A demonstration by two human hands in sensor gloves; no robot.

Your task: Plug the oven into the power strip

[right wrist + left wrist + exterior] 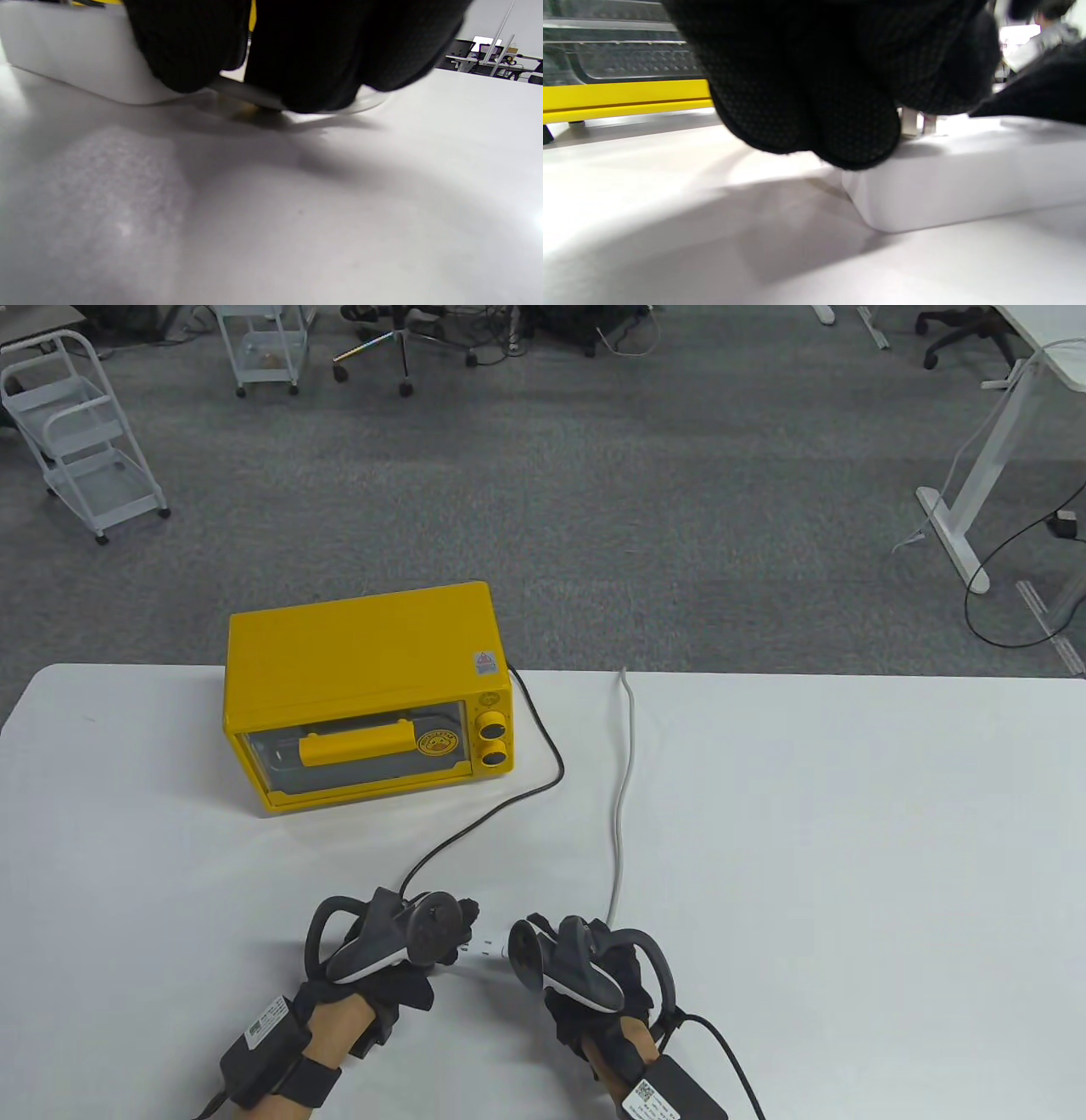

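The yellow oven (365,695) stands at the table's back left; its lower front edge shows in the left wrist view (623,99). Its black cord (543,780) runs to my left hand (424,937). That hand grips the oven plug over the white power strip (485,946). In the left wrist view two metal prongs (916,123) stand partly bare above the strip's top (967,186), and the plug body is hidden under my fingers (818,84). My right hand (568,959) holds the strip's right end; its fingers (297,51) press down beside the strip (76,59).
The strip's grey cable (625,780) runs from my right hand to the table's far edge. The white table (848,857) stretches right of the hands. Beyond it lie carpet, a white cart (85,432) and a desk leg (959,517).
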